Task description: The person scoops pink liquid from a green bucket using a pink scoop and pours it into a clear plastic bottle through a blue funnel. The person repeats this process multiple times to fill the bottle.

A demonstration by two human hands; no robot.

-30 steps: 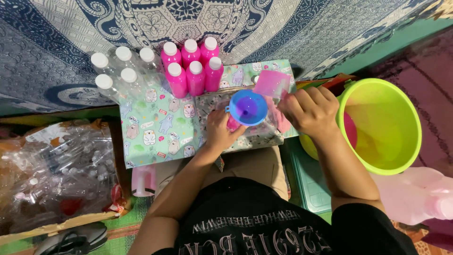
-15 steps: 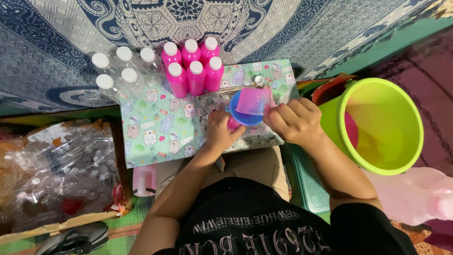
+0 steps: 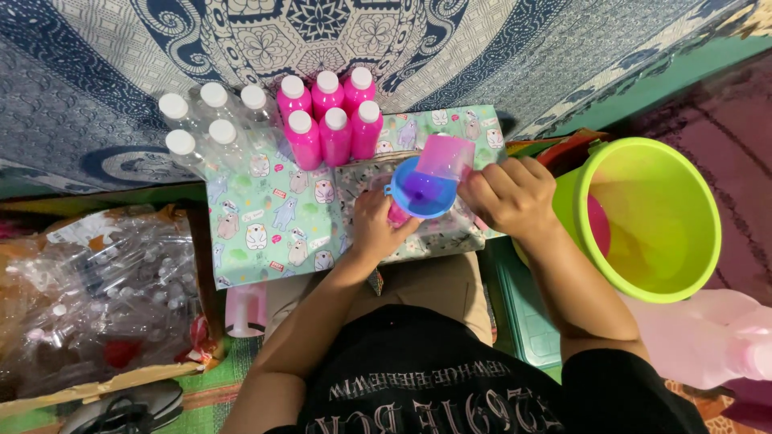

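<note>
While a lime bucket [image 3: 651, 217] stands at the right with pink liquid low inside, a patterned board [image 3: 273, 229] lies across the person's lap, carrying everything smaller. Six pink-filled bottles [image 3: 330, 120] stand upright in two rows of three at its far edge, white caps up; five clear bottles [image 3: 205, 124] stand just left of them. One blue funnel [image 3: 422, 193] sits mouth-up near the board's middle, over a pink bottle [image 3: 396, 213] that the left hand [image 3: 378, 229] grips, fingers curled around it. One pink cup [image 3: 445, 158] tilts leftward, mouth over the funnel's rim, pinched by the right hand [image 3: 507, 197], fingers pressed together.
</note>
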